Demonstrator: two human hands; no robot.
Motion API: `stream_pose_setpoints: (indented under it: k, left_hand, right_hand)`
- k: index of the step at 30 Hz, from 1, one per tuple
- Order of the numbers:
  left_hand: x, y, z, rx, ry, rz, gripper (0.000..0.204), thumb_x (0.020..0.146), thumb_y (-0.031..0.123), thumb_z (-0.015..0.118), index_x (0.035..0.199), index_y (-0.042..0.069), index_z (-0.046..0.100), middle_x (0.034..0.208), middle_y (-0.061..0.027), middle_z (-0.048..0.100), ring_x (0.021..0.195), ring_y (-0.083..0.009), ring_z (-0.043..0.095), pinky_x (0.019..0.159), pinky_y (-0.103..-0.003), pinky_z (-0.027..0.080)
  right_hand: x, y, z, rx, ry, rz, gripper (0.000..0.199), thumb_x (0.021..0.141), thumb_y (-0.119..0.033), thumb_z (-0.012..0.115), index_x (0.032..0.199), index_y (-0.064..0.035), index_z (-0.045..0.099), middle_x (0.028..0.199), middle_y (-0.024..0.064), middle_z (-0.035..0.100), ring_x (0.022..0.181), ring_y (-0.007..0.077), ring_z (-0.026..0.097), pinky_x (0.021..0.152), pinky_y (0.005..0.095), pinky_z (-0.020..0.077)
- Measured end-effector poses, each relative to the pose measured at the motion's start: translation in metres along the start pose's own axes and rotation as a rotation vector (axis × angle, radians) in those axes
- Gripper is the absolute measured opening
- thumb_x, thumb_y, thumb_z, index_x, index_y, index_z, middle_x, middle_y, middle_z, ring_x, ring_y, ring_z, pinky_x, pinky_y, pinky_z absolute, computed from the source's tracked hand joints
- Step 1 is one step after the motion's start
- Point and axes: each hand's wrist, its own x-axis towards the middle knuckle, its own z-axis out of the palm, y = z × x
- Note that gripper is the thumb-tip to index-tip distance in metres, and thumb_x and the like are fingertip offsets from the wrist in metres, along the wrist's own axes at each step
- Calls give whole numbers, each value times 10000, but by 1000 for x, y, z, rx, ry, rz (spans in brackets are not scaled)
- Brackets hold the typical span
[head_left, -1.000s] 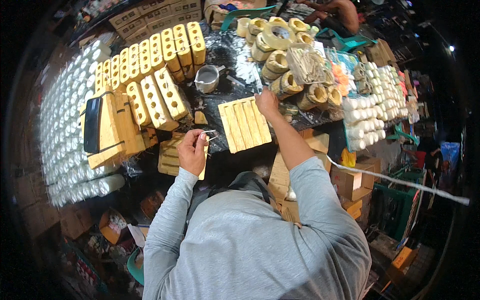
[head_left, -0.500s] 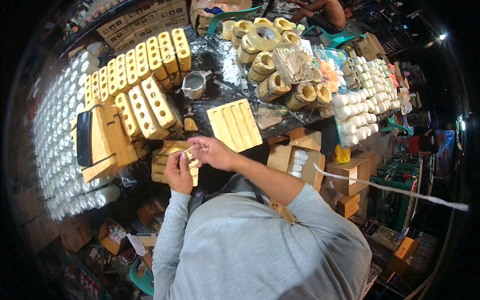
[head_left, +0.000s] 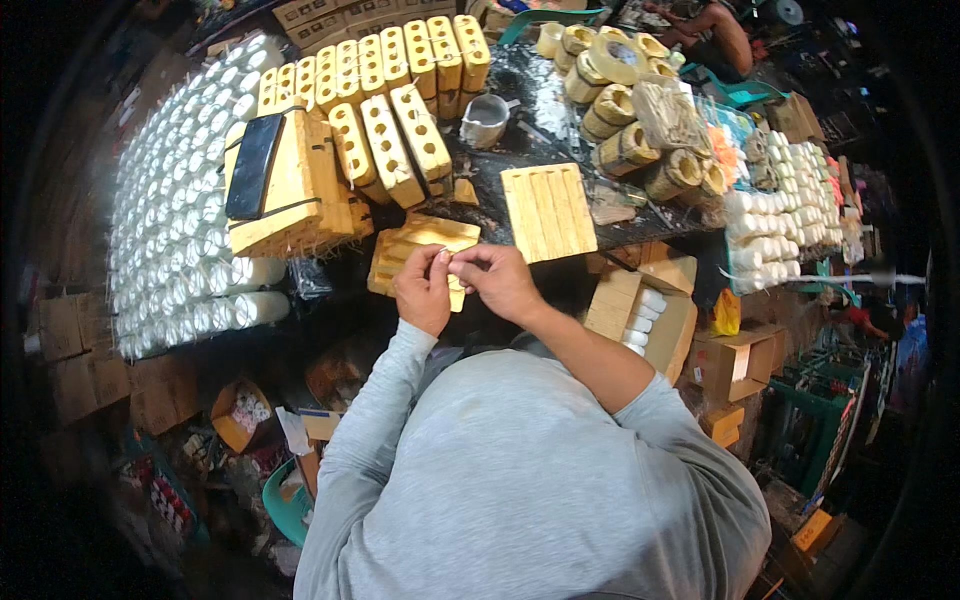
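Note:
My left hand (head_left: 423,290) and my right hand (head_left: 500,284) meet at their fingertips, both pinched closed around a thin white string (head_left: 446,256). Only a short bit of it shows between the fingers. Just behind them lies a grooved yellow mold half (head_left: 440,232), partly covered by my hands. A second grooved yellow mold half (head_left: 549,212) rests flat on the dark table to the right. Left of my hands, a black phone (head_left: 255,166) lies on a stack of yellow blocks (head_left: 285,215).
Yellow molds with round holes (head_left: 380,140) stand in rows behind, beside a grey pitcher (head_left: 485,121). Hollow yellow cylinders (head_left: 628,150) crowd the back right. White candles (head_left: 760,235) and glass-like cylinders (head_left: 195,200) flank the table. An open carton (head_left: 610,305) sits at right.
The whole view has shifted, so the table appears farther right and higher. My right fingertips have come down against my left ones, and less of the string shows.

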Motion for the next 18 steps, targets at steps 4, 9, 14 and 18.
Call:
stream_pose_setpoints:
  k: [4, 9, 14, 18]
  left_hand:
    - [-9, -20, -11, -100, -18, -128, 140, 1062, 117, 642, 1086, -14, 683, 841, -26, 697, 706, -75, 627, 635, -231, 516]
    - [14, -99, -55, -143, 244, -192, 128, 1042, 97, 632, 1061, -12, 697, 810, -68, 718, 700, -145, 686, 625, -300, 565]
    - [42, -236, -101, -333, 425, -341, 249, 901, -63, 634, 1146, -28, 660, 884, -101, 732, 788, -195, 708, 690, -330, 578]
    - [44, -282, -107, -270, 404, -369, 402, 912, 3, 675, 1304, -47, 600, 1095, -151, 739, 954, -270, 717, 810, -397, 584]
  right_hand:
    - [-16, 18, 0, -559, 73, -472, 126, 936, -145, 675, 902, -32, 720, 854, 175, 668, 834, 384, 663, 753, 483, 527]
    - [-62, 79, -94, -985, 12, -553, 88, 948, -126, 620, 977, -45, 640, 897, 174, 576, 836, 398, 616, 736, 504, 512]
    - [-193, 163, -227, -1629, -143, 509, 225, 941, -128, 593, 993, -8, 777, 1002, 210, 766, 958, 392, 744, 809, 506, 595]
    - [-298, 164, -275, -1577, -125, 905, 229, 951, -187, 640, 989, -9, 779, 1036, 180, 781, 1032, 360, 754, 865, 481, 599]
